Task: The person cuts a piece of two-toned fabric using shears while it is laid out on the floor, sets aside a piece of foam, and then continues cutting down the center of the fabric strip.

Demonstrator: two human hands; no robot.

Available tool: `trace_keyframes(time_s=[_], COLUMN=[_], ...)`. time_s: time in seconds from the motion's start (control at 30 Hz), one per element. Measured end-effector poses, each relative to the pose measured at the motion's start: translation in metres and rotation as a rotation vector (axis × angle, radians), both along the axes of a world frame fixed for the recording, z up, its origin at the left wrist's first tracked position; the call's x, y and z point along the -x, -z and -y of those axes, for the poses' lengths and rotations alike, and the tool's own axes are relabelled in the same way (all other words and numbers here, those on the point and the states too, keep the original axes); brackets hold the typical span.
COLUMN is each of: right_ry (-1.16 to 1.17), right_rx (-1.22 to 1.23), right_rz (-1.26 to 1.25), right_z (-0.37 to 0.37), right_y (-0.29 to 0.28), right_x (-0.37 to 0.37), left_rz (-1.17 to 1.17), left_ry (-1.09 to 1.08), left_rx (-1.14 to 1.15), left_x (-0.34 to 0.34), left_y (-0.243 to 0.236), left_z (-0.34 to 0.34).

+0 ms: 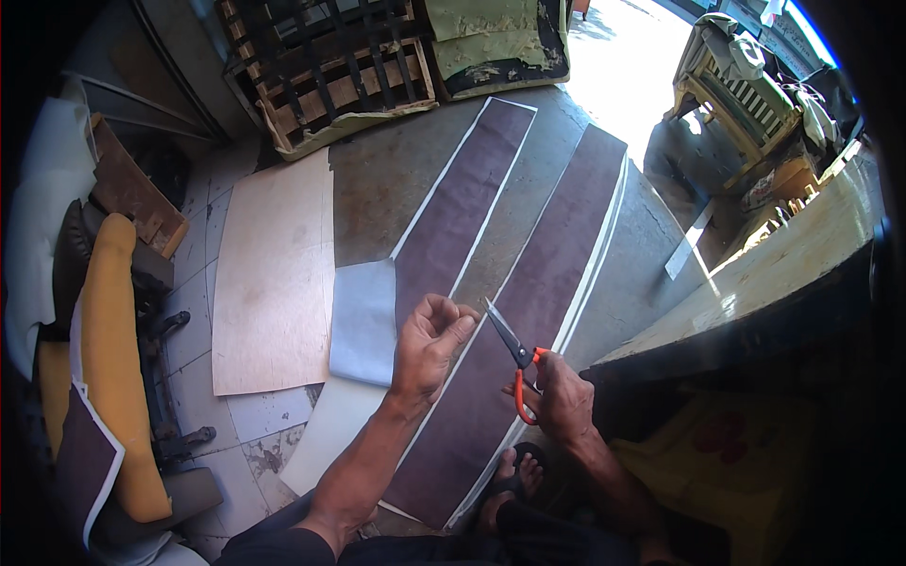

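Note:
My right hand [562, 396] grips dark-bladed scissors with orange handles [524, 391], their tips pointing up and left toward my left hand. My left hand [434, 344] has thumb and index finger pinched together near those tips; whatever they hold is too small to make out. Beneath the scissors lies a long dark maroon strip [557, 241] with pale edges. A second maroon strip [477, 189] lies to its left, its lower part beside a folded-back pale blue-grey piece [363, 321].
A plywood sheet [274, 274] lies left on the floor [368, 208]. Slatted furniture frames [326, 71] stand at the back, a chair [727, 113] at back right. Yellow padding [127, 368] crowds the left; a worktop edge [755, 292] runs along the right. My sandalled foot [524, 476] is below.

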State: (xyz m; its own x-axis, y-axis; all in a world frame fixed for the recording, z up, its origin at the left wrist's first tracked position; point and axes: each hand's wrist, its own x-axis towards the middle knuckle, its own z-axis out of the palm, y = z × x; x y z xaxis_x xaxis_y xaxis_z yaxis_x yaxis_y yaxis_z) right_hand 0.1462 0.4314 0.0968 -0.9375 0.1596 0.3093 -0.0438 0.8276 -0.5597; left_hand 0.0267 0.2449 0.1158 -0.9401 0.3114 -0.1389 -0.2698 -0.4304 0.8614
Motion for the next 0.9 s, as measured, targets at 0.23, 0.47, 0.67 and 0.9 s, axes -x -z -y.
trace_keyframes(time_s=[0.23,0.47,0.67,0.9], right_ry=[-0.077,-0.06,0.033,0.191], right_rx=[-0.07,-0.157,-0.01,0.219], right_rz=[-0.09,-0.053,0.028,0.133], right_z=[-0.001,0.0,-0.001,0.002], right_y=[-0.01,-0.007,-0.001,0.003], right_x=[0.006,0.002,-0.001,-0.007], left_rz=[-0.056,-0.176,0.06,0.222], left_ry=[-0.007,-0.028,0.047,0.181], left_rx=[-0.031,0.222,-0.242,-0.679], left_x=[-0.001,-0.004,0.0,0.004], left_y=[0.0,-0.002,-0.006,-0.002], left_z=[-0.002,0.003,0.003,0.006])
